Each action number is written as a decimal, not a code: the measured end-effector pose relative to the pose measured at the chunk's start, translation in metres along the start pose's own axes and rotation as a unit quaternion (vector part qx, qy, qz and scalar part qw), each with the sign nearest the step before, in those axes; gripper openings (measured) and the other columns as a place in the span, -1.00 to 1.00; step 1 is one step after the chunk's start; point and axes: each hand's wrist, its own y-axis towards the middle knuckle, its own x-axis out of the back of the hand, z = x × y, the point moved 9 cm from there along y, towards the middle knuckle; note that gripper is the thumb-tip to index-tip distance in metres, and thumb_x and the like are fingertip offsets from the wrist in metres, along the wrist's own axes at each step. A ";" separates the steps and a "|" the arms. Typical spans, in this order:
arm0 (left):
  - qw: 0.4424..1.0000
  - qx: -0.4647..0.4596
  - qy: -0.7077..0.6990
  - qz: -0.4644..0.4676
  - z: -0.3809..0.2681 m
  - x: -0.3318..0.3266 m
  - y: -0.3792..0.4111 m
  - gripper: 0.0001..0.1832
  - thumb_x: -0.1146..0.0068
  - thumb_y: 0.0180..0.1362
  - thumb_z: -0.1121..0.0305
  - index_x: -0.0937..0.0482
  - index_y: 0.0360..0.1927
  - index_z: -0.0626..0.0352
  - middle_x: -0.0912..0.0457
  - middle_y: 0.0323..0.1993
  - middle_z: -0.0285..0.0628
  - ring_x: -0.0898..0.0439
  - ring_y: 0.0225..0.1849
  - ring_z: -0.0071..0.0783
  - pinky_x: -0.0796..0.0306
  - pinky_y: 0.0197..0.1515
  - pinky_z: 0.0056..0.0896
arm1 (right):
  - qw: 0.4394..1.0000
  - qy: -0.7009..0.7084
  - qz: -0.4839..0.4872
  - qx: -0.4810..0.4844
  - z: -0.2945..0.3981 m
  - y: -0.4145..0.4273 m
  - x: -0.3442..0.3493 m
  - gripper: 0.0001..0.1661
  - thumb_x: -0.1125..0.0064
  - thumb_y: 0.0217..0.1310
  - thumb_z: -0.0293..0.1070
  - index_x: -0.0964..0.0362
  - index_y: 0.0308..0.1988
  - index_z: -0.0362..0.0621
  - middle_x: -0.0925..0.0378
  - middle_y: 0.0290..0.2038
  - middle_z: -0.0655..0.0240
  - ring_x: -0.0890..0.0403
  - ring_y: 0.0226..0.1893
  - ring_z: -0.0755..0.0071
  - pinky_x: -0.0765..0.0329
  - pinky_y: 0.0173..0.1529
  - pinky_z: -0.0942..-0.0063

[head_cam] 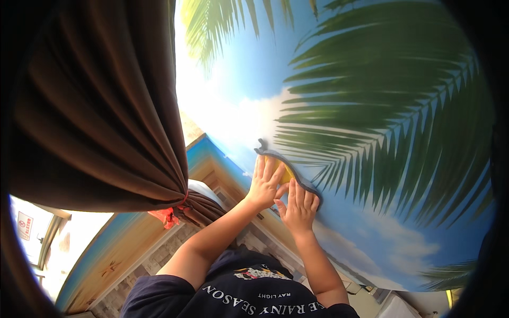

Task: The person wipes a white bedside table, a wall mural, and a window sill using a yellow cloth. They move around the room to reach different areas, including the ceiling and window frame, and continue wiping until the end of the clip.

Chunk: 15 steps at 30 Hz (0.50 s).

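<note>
Both hands are raised against a wall mural (254,115) of palm fronds, sky and clouds. Flat under them lies a cleaning cloth (286,172), yellow on the side that shows, with a thick grey border. My left hand (265,183) presses the cloth's upper left part, fingers pointing up. At its lower right part, my right hand (299,206) rests on it with the fingers close together and the thumb apart. The thumbs of the two hands are near each other. A small grey loop sticks out at the cloth's upper left corner.
A large brown curtain (107,103), gathered by a red tie (184,198), hangs close on the left. Red plastic (169,218) hangs beside the tie. Below are a wood-patterned floor (148,262) and a beach-printed low wall (107,258). White furniture (397,306) stands at lower right.
</note>
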 end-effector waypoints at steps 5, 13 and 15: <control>0.990 -0.078 -0.007 -0.118 -0.009 0.072 0.108 -0.25 -0.37 0.03 0.10 -0.44 0.29 0.16 -0.11 0.45 0.31 0.03 0.45 0.61 0.00 0.41 0.48 | 0.998 0.037 -0.002 -0.058 -0.005 0.100 0.057 -0.05 0.35 0.44 0.34 -0.20 0.38 -0.28 -0.18 0.43 0.06 -0.19 0.33 -0.17 0.06 0.39 -0.19; 0.961 -0.114 0.002 -0.253 -0.010 0.142 0.212 -0.32 -0.23 0.17 0.05 -0.42 0.38 -0.08 -0.14 0.51 0.06 -0.01 0.52 0.35 0.00 0.46 0.30 | 0.981 -0.055 -0.168 -0.083 0.000 0.207 0.122 -0.20 0.30 0.48 0.26 -0.27 0.39 -0.07 -0.28 0.42 0.30 -0.24 0.40 0.04 0.22 0.49 -0.11; 0.961 -0.072 -0.018 -0.268 0.014 0.129 0.194 -0.34 -0.20 0.19 0.05 -0.44 0.36 0.00 -0.14 0.51 0.08 -0.03 0.51 0.35 -0.02 0.45 0.30 | 0.982 -0.083 -0.156 -0.068 0.010 0.198 0.102 -0.25 0.29 0.47 0.28 -0.32 0.38 0.07 -0.31 0.41 0.44 -0.30 0.35 0.14 0.00 0.43 -0.05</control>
